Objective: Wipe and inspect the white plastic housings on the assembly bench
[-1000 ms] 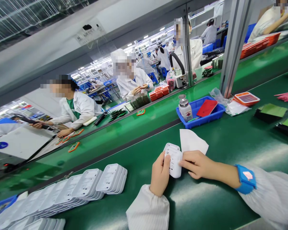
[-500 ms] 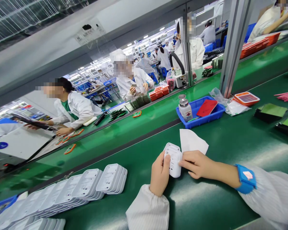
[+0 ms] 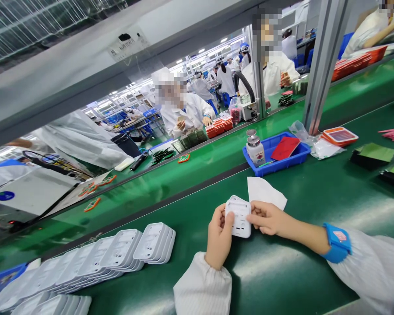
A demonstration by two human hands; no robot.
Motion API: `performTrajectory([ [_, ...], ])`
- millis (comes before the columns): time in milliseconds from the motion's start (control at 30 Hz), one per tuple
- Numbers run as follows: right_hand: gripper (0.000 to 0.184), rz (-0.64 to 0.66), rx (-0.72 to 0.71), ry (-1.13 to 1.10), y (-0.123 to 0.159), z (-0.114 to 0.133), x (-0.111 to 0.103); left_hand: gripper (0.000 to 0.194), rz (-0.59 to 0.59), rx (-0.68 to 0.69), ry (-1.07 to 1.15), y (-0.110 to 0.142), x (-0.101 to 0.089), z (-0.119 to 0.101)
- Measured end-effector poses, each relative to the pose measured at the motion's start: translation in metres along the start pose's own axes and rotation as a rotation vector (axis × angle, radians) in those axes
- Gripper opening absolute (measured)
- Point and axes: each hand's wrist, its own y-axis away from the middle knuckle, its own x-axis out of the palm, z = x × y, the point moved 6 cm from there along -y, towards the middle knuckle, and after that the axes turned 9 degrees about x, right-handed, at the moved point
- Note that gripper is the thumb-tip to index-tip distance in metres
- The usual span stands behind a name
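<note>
My left hand (image 3: 218, 236) grips a small white plastic housing (image 3: 239, 217) from its left side, thumb on its face. Closed fingers of my right hand (image 3: 268, 218) pinch the housing's right edge, and a blue wrist strap (image 3: 338, 242) sits on that wrist. Both hands hold the part just above the green bench surface (image 3: 282, 271). A white wipe (image 3: 264, 192) lies on the bench just behind my right hand. A long overlapping row of matching white housings (image 3: 118, 256) lies to my left.
A blue tray (image 3: 276, 153) with a dispenser bottle (image 3: 255, 148) and a red card stands behind the wipe. An orange-rimmed tray (image 3: 340, 135) and dark green boxes (image 3: 374, 155) lie to the right. Circuit boards ride a green conveyor (image 3: 170, 175). Several white-coated people work opposite.
The housing has been turned slightly between my hands and raised a little. The person at far left leaned out of frame, another person stepped in at upper right, and boards drifted left on the conveyor.
</note>
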Motion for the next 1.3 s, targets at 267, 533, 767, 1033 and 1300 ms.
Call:
performTrajectory([
  [267,0.053,-0.078,-0.001,0.009,-0.002,0.005,-0.008,0.037,-0.057,-0.030,0.156,0.000,-0.004,0.007],
  [533,0.052,-0.064,-0.022,0.030,-0.002,-0.001,-0.006,0.036,-0.066,-0.030,0.109,0.000,-0.005,0.008],
  [767,0.050,-0.032,0.043,-0.021,0.001,-0.001,0.001,0.037,-0.083,-0.018,0.068,-0.002,-0.007,0.005],
  [1033,0.044,-0.046,0.037,0.036,0.003,0.002,0.001,0.038,-0.084,-0.022,0.057,-0.002,-0.007,0.005],
  [1300,0.044,-0.044,0.026,0.065,0.003,0.001,0.001,0.038,-0.072,-0.027,0.057,-0.002,-0.006,0.005],
])
